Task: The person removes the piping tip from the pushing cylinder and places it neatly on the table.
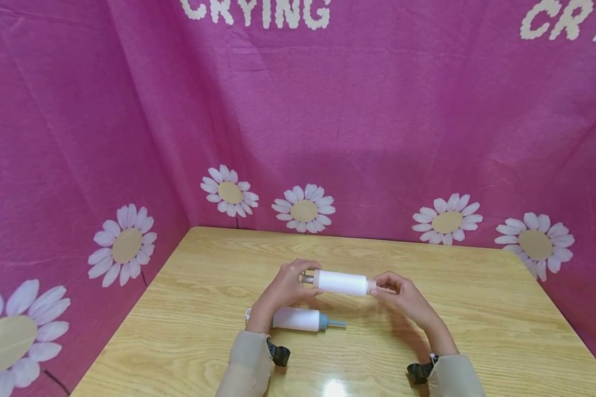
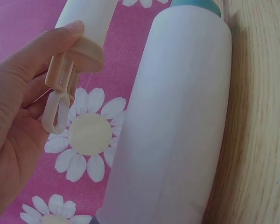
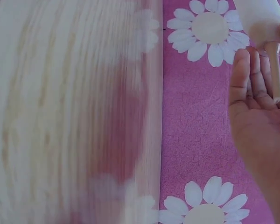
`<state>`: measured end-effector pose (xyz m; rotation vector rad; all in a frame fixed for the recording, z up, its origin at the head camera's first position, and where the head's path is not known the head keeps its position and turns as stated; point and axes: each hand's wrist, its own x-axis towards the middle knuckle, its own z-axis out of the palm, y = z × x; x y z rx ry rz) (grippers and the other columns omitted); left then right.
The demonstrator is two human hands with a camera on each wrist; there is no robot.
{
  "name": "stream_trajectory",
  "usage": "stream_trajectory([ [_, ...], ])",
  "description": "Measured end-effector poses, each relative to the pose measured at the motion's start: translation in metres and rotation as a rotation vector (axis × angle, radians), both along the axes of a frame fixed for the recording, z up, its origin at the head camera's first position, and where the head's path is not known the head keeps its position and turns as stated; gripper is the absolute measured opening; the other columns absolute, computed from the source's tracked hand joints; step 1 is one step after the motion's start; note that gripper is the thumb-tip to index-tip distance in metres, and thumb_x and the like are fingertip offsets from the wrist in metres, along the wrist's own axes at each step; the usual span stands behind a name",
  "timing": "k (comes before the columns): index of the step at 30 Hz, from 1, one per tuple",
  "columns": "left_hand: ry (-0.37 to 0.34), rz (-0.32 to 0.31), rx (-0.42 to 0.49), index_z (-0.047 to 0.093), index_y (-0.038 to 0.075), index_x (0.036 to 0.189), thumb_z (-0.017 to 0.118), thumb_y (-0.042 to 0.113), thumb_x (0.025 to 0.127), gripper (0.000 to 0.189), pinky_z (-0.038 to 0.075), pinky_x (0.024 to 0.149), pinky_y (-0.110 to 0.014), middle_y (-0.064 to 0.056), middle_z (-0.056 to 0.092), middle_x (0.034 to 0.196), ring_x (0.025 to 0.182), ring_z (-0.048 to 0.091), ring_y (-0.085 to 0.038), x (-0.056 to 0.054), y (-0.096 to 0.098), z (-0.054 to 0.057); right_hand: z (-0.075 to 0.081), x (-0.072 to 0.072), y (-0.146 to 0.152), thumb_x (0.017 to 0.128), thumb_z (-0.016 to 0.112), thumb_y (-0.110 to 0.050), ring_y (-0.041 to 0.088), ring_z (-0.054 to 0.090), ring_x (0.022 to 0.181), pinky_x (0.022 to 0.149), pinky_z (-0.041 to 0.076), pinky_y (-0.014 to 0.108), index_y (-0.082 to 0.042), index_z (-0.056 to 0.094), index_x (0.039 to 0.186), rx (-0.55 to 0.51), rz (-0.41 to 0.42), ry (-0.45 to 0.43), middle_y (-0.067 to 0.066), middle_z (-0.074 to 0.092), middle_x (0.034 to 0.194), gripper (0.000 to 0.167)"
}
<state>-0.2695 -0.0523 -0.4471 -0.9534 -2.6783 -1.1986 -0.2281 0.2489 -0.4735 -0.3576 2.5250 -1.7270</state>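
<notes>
A white tube [image 1: 342, 282] with beige ends lies level between my two hands, raised over the table. My left hand [image 1: 292, 282] grips its left end; in the left wrist view the thumb presses on the beige collar [image 2: 86, 56], beside a hanging beige loop [image 2: 56, 112]. At the other end my right hand [image 1: 402, 295] pinches the beige tip, from which a thin beige rod [image 3: 274, 70] sticks out over the palm. A second white tube [image 1: 298, 319], with a teal cap [image 2: 198, 4] and thin teal rod [image 1: 336, 324], lies on the table, partly hidden behind my left wrist.
The wooden table [image 1: 218, 264] carries both arms' work. Pink cloth [image 1: 377, 110] with daisies and lettering hangs behind its back edge and along its sides. Dark wrist cameras sit at both cuffs, and a bright reflection shows at the near edge.
</notes>
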Motion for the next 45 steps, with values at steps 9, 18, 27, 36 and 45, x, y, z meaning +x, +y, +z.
stream_trajectory([
  [9, 0.037, 0.001, -0.006, 0.066, 0.012, 0.12, 0.084, 0.022, 0.077, 0.048, 0.053, 0.098, -0.04, -0.008, 0.067, 0.126, 0.118, 0.061, -0.023, -0.002, -0.001, -0.001, 0.0, 0.002, -0.002, 0.088, 0.072, -0.014, 0.008, 0.06, 0.104, 0.082, 0.056, 0.025, 0.001, 0.057, 0.115, -0.017, -0.016, 0.091, 0.011, 0.062, 0.115, 0.034],
  [18, 0.015, 0.009, -0.007, 0.065, 0.014, 0.122, 0.084, 0.023, 0.077, 0.049, 0.053, 0.098, -0.04, -0.006, 0.067, 0.127, 0.116, 0.06, -0.022, -0.001, -0.001, -0.001, -0.002, 0.003, -0.003, 0.087, 0.074, -0.013, -0.002, 0.06, 0.098, 0.083, 0.054, 0.021, -0.001, 0.059, 0.115, 0.003, -0.042, 0.16, 0.0, 0.064, 0.107, 0.034],
  [27, 0.026, 0.004, -0.044, 0.065, 0.013, 0.124, 0.083, 0.024, 0.078, 0.05, 0.054, 0.094, -0.038, -0.007, 0.066, 0.127, 0.113, 0.062, -0.022, -0.002, -0.004, -0.002, -0.005, 0.007, 0.005, 0.088, 0.072, -0.012, -0.002, 0.058, 0.093, 0.085, 0.049, 0.016, 0.0, 0.059, 0.114, 0.021, -0.089, 0.205, -0.007, 0.063, 0.1, 0.032],
  [36, -0.038, -0.003, -0.116, 0.065, 0.011, 0.123, 0.082, 0.023, 0.079, 0.049, 0.054, 0.094, -0.036, -0.006, 0.068, 0.123, 0.111, 0.062, -0.019, -0.005, -0.006, -0.006, -0.007, 0.008, 0.009, 0.089, 0.071, -0.011, -0.001, 0.058, 0.092, 0.084, 0.05, 0.015, 0.001, 0.058, 0.115, -0.003, -0.089, 0.195, -0.007, 0.063, 0.099, 0.032],
  [45, -0.114, -0.038, -0.166, 0.065, 0.005, 0.125, 0.081, 0.025, 0.08, 0.051, 0.051, 0.093, -0.036, -0.01, 0.068, 0.123, 0.109, 0.061, -0.021, -0.008, -0.002, -0.01, -0.009, 0.008, 0.009, 0.089, 0.071, -0.01, -0.001, 0.058, 0.091, 0.083, 0.05, 0.016, 0.002, 0.059, 0.114, -0.005, -0.081, 0.195, -0.007, 0.063, 0.098, 0.03],
])
